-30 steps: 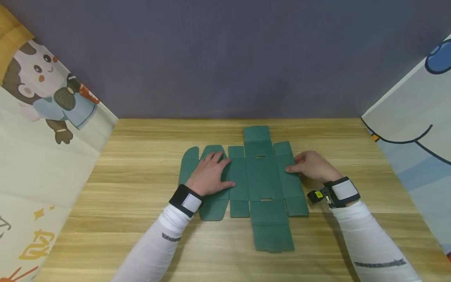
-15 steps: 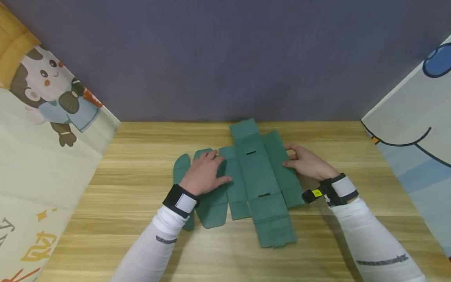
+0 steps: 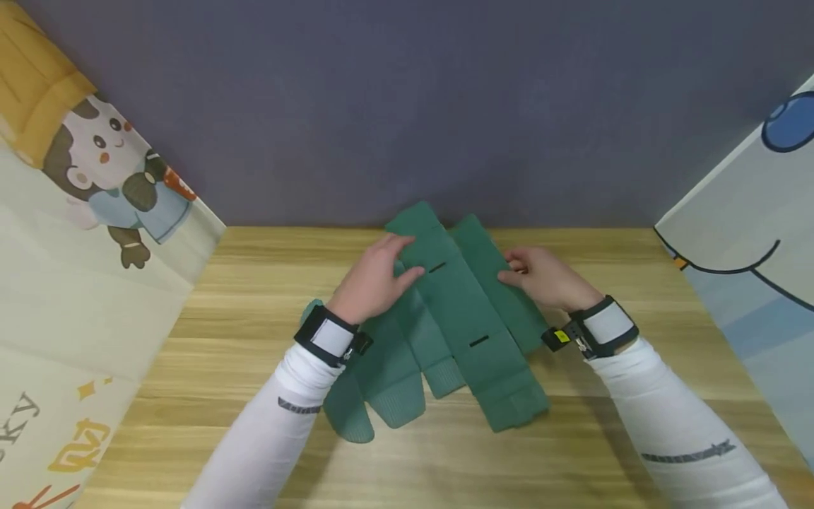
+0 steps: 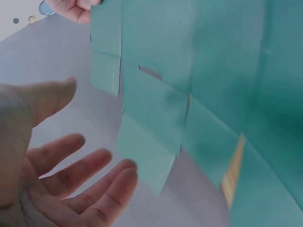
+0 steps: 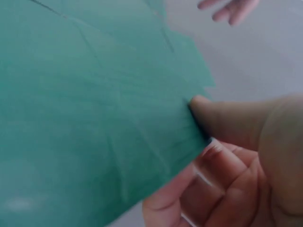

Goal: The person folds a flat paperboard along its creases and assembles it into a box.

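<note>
The right hand (image 3: 548, 277) pinches the green cardboard (image 3: 454, 304) by its right edge, thumb on top, fingers curled beneath. The left hand (image 3: 371, 284), fingers loosely spread, grips nothing beside the far flap. The cardboard slants across the wooden table (image 3: 254, 283).

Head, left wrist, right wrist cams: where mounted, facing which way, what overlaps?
Head: worn on the head, facing forward and down at the green cardboard and wooden table; left hand, right hand and white sleeves show.
Left wrist: on that wrist, facing past the left hand to the cardboard; right hand partly shows, top left.
Right wrist: on that wrist, facing the right hand pinching the cardboard's edge; left fingers show, top right.
Shared: both wrist views show the cardboard.
</note>
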`<state>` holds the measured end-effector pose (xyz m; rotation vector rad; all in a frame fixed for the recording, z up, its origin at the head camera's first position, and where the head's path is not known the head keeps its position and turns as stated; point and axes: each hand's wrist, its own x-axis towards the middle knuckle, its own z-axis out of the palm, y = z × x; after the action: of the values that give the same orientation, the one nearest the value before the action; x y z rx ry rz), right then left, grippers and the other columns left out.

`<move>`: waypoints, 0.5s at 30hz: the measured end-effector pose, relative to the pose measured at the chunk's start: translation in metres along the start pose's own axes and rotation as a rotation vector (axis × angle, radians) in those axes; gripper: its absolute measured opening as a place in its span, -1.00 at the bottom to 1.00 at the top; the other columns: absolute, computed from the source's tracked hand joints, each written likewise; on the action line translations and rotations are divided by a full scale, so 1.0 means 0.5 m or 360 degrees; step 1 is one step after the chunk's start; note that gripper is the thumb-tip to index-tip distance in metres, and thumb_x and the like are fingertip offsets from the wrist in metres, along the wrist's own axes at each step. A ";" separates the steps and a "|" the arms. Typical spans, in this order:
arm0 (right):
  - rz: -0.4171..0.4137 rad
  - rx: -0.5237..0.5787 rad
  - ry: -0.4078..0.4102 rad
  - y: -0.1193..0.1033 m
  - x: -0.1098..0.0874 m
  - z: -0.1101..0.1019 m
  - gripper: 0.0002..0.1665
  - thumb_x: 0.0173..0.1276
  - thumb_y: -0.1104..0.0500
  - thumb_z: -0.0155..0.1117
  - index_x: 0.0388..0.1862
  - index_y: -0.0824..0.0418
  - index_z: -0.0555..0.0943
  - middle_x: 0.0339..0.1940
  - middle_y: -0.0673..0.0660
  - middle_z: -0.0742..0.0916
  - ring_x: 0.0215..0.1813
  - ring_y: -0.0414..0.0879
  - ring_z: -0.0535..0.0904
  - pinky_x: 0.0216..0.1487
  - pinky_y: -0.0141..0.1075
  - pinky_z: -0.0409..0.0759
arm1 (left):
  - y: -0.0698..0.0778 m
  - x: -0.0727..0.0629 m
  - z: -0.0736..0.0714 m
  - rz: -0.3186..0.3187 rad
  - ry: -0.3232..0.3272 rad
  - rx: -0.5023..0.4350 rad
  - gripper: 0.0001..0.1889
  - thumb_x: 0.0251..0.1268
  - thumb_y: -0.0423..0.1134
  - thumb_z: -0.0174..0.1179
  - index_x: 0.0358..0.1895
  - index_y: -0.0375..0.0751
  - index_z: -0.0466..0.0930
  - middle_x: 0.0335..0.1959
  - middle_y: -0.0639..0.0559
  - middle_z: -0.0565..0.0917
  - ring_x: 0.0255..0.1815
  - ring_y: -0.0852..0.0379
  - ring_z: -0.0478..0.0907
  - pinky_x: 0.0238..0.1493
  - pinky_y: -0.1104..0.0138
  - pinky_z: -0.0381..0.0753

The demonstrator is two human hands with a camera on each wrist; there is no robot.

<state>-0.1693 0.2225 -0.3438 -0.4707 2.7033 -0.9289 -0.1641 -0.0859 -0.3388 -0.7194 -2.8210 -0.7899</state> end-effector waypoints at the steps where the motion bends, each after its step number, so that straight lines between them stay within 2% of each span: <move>1: -0.0013 -0.0023 0.0015 -0.005 0.001 0.001 -0.45 0.48 0.04 0.11 0.34 0.28 0.39 0.18 0.31 0.59 0.20 0.18 0.51 0.13 0.09 0.49 | 0.000 0.007 0.001 -0.0008 0.0011 -0.0037 -0.38 0.36 0.03 0.17 0.38 -0.20 0.32 0.28 -0.08 0.46 0.24 0.01 0.46 0.25 0.19 0.48; 5: -0.0068 -0.0127 0.0066 -0.029 0.000 0.009 -0.44 0.47 0.03 0.14 0.36 0.24 0.39 0.13 0.28 0.64 0.13 0.14 0.58 0.04 0.04 0.55 | 0.002 0.034 0.004 -0.0022 0.0050 -0.0098 -0.38 0.38 0.01 0.15 0.41 -0.15 0.28 0.33 -0.06 0.41 0.33 0.03 0.37 0.33 0.20 0.39; 10: -0.0111 -0.0238 0.0130 -0.053 -0.002 0.018 -0.45 0.46 0.06 0.15 0.36 0.21 0.40 0.08 0.23 0.67 0.03 0.09 0.62 -0.07 -0.04 0.59 | 0.019 0.062 0.006 -0.0023 0.0092 -0.0150 -0.39 0.36 -0.06 0.19 0.42 -0.12 0.28 0.32 -0.03 0.43 0.28 0.05 0.42 0.29 0.20 0.43; 15: -0.0153 -0.0329 0.0242 -0.069 -0.005 0.028 -0.52 0.43 0.10 0.20 0.28 0.18 0.48 -0.07 0.17 0.72 -0.11 0.02 0.66 -0.20 -0.12 0.61 | 0.034 0.085 0.009 0.0011 0.0075 -0.0142 -0.40 0.38 -0.13 0.17 0.43 -0.16 0.26 0.31 -0.07 0.46 0.27 0.04 0.43 0.31 0.23 0.41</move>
<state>-0.1546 0.1901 -0.3325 -0.5979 2.9546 -0.7389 -0.1936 -0.0535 -0.3246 -0.7123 -2.7549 -0.9247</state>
